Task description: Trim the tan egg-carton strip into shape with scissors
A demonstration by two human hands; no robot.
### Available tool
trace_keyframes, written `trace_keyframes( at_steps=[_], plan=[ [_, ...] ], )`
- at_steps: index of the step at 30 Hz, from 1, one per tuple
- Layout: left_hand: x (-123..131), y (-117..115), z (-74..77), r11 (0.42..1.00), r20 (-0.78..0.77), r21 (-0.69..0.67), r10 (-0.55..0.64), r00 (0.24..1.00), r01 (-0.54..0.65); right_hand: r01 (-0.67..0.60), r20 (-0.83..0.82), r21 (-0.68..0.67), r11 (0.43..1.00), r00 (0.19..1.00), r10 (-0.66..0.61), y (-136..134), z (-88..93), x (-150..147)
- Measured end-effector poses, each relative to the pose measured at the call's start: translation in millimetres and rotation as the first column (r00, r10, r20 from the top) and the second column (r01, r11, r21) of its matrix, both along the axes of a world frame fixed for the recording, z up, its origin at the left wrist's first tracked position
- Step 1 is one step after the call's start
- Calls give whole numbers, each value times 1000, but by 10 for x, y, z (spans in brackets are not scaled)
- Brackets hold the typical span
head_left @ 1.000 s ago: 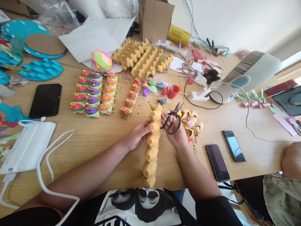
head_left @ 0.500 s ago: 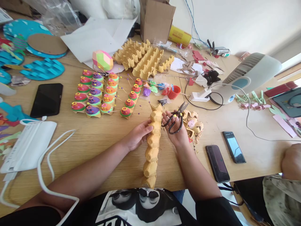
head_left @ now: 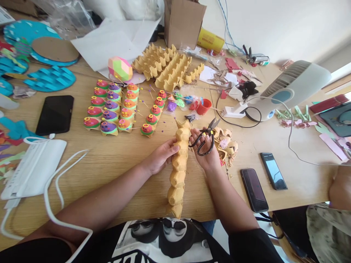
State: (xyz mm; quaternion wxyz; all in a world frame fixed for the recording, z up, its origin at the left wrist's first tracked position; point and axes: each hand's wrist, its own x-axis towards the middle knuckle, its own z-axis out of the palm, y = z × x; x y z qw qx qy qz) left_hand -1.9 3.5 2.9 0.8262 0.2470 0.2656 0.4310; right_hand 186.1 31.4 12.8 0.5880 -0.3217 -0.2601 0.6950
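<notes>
A long yellow strip of egg carton point(head_left: 178, 175) runs upright in front of my body, its row of bumps facing me. My left hand point(head_left: 161, 157) is closed on its left edge near the upper part, thumb on top. To the right of the strip, my right hand point(head_left: 205, 153) is turned palm up with scissors point(head_left: 207, 140) resting across the fingers. The scissors have black handles, and their blades point away to the upper right, slightly apart. Egg carton scraps point(head_left: 229, 140) lie just beyond that hand.
Painted egg carton rows point(head_left: 109, 106) with coloured faces and pins stand at the back left. Behind are uncut egg trays point(head_left: 164, 67) and a cardboard box point(head_left: 183, 23). A fan point(head_left: 293, 87) and two phones point(head_left: 273, 171) are on the right. A white power bank point(head_left: 35, 168) with cable lies left; another person's arm point(head_left: 340, 186) shows at right.
Hands, carton strip and scissors keep almost the same place. The whole view has shifted very slightly.
</notes>
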Motion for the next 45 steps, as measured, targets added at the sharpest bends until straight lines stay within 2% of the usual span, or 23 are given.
trace_keyframes(
  at_steps=[10, 13, 17, 23, 26, 30, 36, 45],
  plan=[
    [2, 0, -29, 1000, -22, -11, 29, 999, -29, -11, 108, 26, 1000, 994, 8, 2, -39, -6],
    [-13, 12, -24, 989, 0, 17, 150, 989, -150, -46, 149, 11, 999, 988, 44, 1, -51, 0],
    [-35, 38, -11, 936, 22, 85, 342, 940, -342, -98, 277, 55, 994, 958, 79, -22, -77, -22],
    [-39, 45, 47, 905, -18, 129, 410, 912, -405, -251, 501, 59, 966, 844, 189, -80, -58, -60],
    [-62, 47, 72, 909, -33, 127, 404, 914, -397, -296, 555, 49, 954, 802, 221, -96, -35, -72],
    [-115, 51, 76, 936, -52, 130, 337, 940, -328, -320, 582, 12, 947, 772, 254, -100, -5, -77],
    [-174, 57, 49, 959, 9, 42, 280, 960, -280, -314, 593, 10, 949, 766, 248, -110, -1, -72],
    [-171, 109, -8, 972, -28, 81, 223, 974, -221, -342, 606, 10, 940, 750, 266, -129, -1, -93]
  ],
)
